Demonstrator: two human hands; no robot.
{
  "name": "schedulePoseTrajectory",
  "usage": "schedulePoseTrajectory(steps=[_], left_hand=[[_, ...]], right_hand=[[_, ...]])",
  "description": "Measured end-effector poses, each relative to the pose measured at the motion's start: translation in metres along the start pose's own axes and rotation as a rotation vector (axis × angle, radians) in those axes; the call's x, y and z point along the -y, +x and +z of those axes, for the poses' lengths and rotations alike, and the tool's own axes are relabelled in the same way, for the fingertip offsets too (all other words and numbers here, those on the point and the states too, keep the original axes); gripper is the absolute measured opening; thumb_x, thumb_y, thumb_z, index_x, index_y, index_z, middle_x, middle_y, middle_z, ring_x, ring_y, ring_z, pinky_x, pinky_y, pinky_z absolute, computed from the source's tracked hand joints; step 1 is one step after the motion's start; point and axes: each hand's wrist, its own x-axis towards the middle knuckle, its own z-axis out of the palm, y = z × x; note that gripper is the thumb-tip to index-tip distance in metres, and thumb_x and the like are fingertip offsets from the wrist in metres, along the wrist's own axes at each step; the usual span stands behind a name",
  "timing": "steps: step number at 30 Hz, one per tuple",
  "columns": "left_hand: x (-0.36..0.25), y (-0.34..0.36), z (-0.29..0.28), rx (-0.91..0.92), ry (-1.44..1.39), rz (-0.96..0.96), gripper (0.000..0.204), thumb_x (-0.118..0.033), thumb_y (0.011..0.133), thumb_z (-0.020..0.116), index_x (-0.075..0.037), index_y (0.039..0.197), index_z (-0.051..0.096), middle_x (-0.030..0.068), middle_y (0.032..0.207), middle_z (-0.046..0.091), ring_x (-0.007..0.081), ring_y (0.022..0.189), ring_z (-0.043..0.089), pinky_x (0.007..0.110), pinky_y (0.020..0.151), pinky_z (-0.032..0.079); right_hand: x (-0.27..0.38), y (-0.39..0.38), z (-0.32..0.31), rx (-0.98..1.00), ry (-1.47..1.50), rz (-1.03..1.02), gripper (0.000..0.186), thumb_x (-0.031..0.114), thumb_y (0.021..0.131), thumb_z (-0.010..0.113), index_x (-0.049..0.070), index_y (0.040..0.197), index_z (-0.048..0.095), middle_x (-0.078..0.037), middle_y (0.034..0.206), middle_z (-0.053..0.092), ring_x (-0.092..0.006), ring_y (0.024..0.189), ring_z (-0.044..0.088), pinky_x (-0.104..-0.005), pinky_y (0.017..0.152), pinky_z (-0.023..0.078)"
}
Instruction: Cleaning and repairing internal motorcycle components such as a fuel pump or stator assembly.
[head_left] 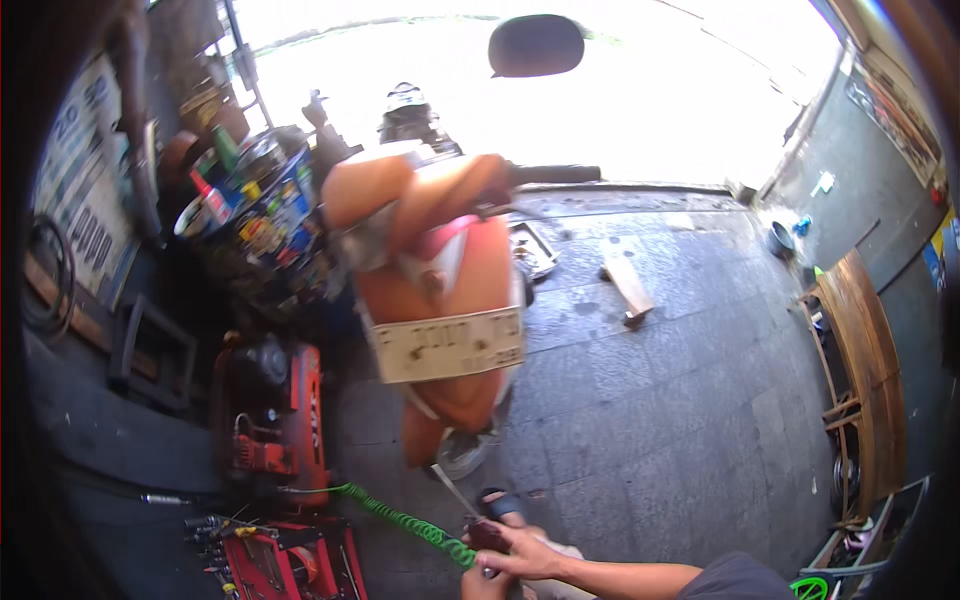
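Our right hand [528, 556] has its fingers curled around the dark red gun [487, 535], low in the view and just in front of us. The fingers of our left hand [484, 585] appear closed about the end of the green hose [408, 522], beneath the right; their exact pinch is too small to tell. From the gun a thin rod [455, 490] slants up and left, its tip near the wheel [462, 455]; we cannot tell whether they touch. Beyond stands the orange scooter [435, 290], its front toward us. To the left, the hose leads back to the red compressor [265, 420], with the red toolbox [285, 565] nearer us. We judge the step in hand to be readying the gun with its hose at the wheel; the next move would call for a firm grip, a slack hose and a carefully aimed rod.
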Motion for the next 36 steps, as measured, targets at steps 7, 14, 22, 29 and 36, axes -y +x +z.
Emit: schedulePoseTrajectory(steps=[7, 14, 22, 29, 36], left_hand=[[-0.137, 0.093, 0.232, 0.214, 0.174, -0.031, 0.022, -0.018, 0.092, 0.063, 0.002, 0.102, 0.066, 0.0084, 0.083, 0.068, 0.0154, 0.074, 0.062, 0.033, 0.065, 0.050], [-0.179, 0.264, 0.401, 0.183, 0.209, -0.072, 0.045, -0.032, 0.087, 0.075, -0.003, 0.121, 0.066, 0.0121, 0.103, 0.073, 0.0160, 0.094, 0.069, 0.031, 0.083, 0.053], [-0.234, 0.443, 0.417, -0.431, -0.111, -0.041, 0.025, -0.023, 0.095, 0.056, 0.001, 0.096, 0.061, 0.0042, 0.077, 0.060, 0.0114, 0.071, 0.056, 0.031, 0.065, 0.045], [-0.195, 0.699, 0.363, -0.767, 0.198, -0.246, 0.043, -0.031, 0.097, 0.050, 0.003, 0.124, 0.045, 0.0341, 0.106, 0.064, 0.0496, 0.105, 0.061, 0.053, 0.091, 0.047], [-0.145, 0.816, 0.330, -1.037, 0.416, -0.325, 0.040, -0.029, 0.098, 0.050, 0.003, 0.122, 0.046, 0.0341, 0.101, 0.065, 0.0514, 0.097, 0.062, 0.055, 0.086, 0.046]], right_hand=[[0.016, -0.057, -0.230, -0.475, 0.201, -0.225, 0.039, 0.023, 0.098, 0.065, 0.002, 0.130, 0.055, -0.005, 0.105, 0.068, -0.0122, 0.101, 0.064, -0.0282, 0.090, 0.051], [0.100, 0.008, -0.482, -0.778, 0.338, -0.307, 0.037, 0.031, 0.103, 0.053, 0.000, 0.123, 0.049, -0.010, 0.097, 0.066, -0.0205, 0.092, 0.068, -0.0338, 0.074, 0.061], [0.165, 0.169, -0.670, -0.769, 0.258, -0.230, 0.038, 0.035, 0.103, 0.052, 0.002, 0.123, 0.049, -0.008, 0.091, 0.065, -0.0183, 0.087, 0.069, -0.0276, 0.051, 0.058], [0.095, 0.314, -0.769, -0.775, 0.077, 0.033, 0.041, 0.035, 0.102, 0.054, -0.001, 0.123, 0.049, -0.009, 0.089, 0.065, -0.0184, 0.083, 0.069, -0.0262, 0.048, 0.057], [0.066, 0.405, -0.847, -0.831, -0.028, 0.218, 0.044, 0.036, 0.103, 0.052, -0.003, 0.122, 0.051, -0.012, 0.089, 0.065, -0.0196, 0.076, 0.068, -0.0274, 0.046, 0.055]])
